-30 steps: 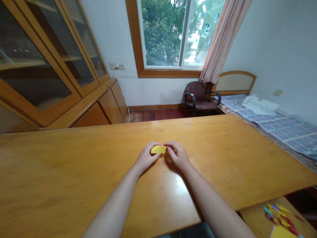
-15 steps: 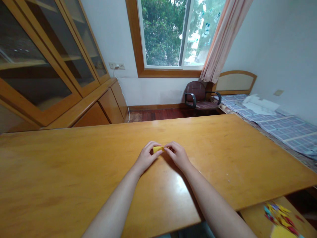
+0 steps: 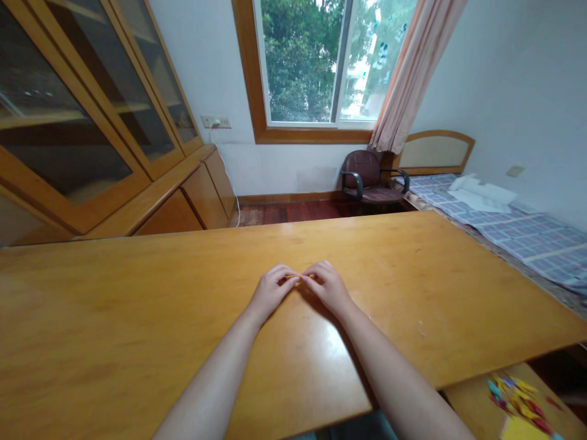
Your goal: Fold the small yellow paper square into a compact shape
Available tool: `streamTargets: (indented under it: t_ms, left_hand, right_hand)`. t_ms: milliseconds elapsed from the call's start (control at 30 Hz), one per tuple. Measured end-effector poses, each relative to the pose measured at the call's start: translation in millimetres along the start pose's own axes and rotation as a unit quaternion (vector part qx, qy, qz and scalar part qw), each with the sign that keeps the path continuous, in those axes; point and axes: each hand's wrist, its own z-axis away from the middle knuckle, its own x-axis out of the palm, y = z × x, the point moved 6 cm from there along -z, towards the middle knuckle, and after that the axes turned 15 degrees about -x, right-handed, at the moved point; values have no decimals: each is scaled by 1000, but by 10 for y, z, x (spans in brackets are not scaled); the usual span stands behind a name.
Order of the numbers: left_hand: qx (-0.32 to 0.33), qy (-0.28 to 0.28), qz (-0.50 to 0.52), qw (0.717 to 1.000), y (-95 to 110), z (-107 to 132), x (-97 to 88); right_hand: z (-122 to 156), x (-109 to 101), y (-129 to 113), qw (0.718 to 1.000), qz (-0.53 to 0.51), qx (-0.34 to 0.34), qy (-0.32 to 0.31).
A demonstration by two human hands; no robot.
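My left hand (image 3: 270,290) and my right hand (image 3: 328,284) meet fingertip to fingertip on the wooden table (image 3: 137,318). Between them lies a small piece of yellow paper (image 3: 299,277), almost wholly covered; only a thin yellow sliver shows. Both hands have their fingers curled and pressed onto the paper against the tabletop.
A glass-fronted wooden cabinet (image 3: 92,140) stands along the left wall. Beyond the table are a window (image 3: 321,61), a dark armchair (image 3: 367,180) and a bed with a checked cover (image 3: 518,232). A lower surface at the bottom right carries several coloured paper pieces (image 3: 518,397).
The yellow paper stood up and showed plainly a second ago. It has been pressed flat under my fingers, which closed together over it, so that hardly any yellow shows.
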Motion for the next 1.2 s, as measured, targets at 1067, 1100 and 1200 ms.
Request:
streamTargets:
  t_ms: [1067, 1100, 1200]
  left_hand:
    - [-44, 95, 45, 993, -107, -26, -156]
    - [-42, 92, 47, 994, -101, -27, -151]
    - [-38, 78, 48, 995, -73, -27, -124]
  right_hand:
    - [82, -151, 219, 987, -11, 112, 114]
    - [69, -124, 205, 990, -20, 105, 96]
    - [26, -46, 128, 996, -30, 69, 37]
